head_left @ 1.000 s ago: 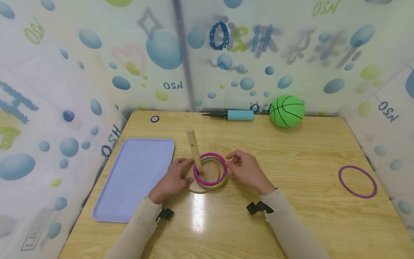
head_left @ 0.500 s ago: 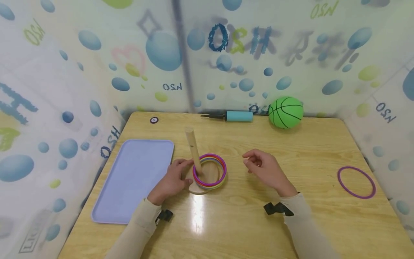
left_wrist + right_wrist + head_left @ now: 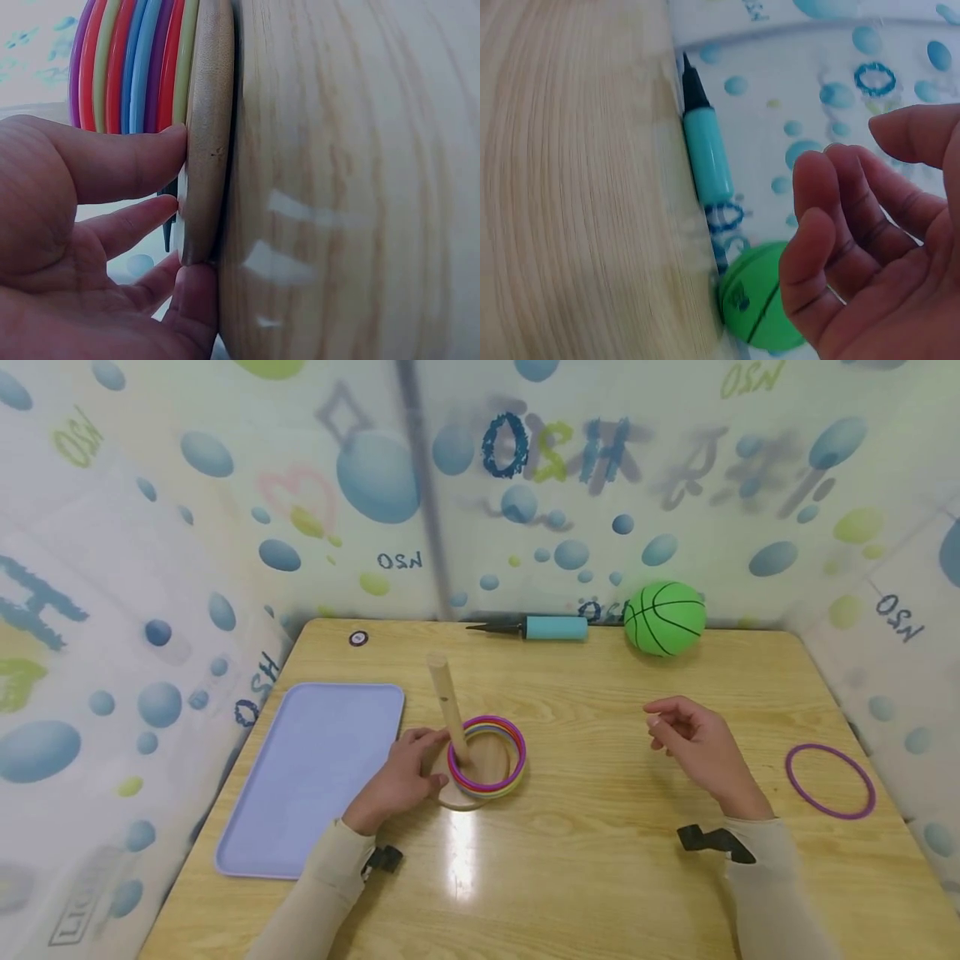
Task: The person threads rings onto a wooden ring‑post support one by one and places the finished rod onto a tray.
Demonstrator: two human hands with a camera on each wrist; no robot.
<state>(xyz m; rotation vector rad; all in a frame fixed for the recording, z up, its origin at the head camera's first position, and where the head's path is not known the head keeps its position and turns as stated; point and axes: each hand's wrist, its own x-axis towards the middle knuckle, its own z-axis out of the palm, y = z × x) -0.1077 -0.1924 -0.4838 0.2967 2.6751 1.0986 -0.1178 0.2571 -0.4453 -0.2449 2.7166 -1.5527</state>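
A wooden ring-toss stand has an upright peg and a round base. Several coloured rings lie stacked around the peg, a purple one on top in the head view. My left hand holds the base at its left edge; in the left wrist view the thumb and fingers touch its rim. Out to the right, my right hand hovers with loosely curled fingers and holds nothing. The nearest thing to it is a lone purple ring, flat on the table farther right.
A lavender tray lies left of the stand. Along the back edge are a small round dark-rimmed disc, a teal pump with a black tip, and a green basketball. Printed walls surround the wooden table.
My right hand has moved from beside the stacked rings far to the right, toward the lone purple ring. My left hand, the stand and the stack have stayed in place.
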